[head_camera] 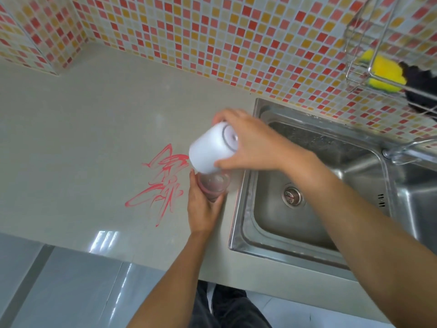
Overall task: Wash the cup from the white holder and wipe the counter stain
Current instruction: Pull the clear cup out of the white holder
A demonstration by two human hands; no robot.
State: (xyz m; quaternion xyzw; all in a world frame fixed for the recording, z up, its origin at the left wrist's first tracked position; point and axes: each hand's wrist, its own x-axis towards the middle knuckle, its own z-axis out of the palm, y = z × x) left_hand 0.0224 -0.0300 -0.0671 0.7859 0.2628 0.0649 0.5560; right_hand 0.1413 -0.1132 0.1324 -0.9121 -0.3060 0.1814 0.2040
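Right now my right hand (250, 144) is wrapped around the white holder (211, 150), fingers over its far side and thumb on the near side, tipping it so its mouth points down and toward me. I hold it that way, I think, so the cup (214, 185) can slide out rather than be dug out. My left hand (203, 207) is closed around the cup from below, fingers curled on its left side, keeping it just under the holder's mouth; the two look to be touching or barely apart, and I can't quite tell whether the cup's rim is clear of the holder. The cup is see-through with a pinkish tint, so its edges are hard to read. I am doing all this above the counter (82, 129), right beside the sink (307, 204), which makes sense, since washing comes next. The stain (163, 183) lies just left of my hands, red scribbles not yet wiped. By count: one holder, one cup, one stain, one sink basin with a drain, and one wire rack (387, 43) on the tiled wall holding one yellow sponge (384, 72) and one dark scrubber-like lump beside it.
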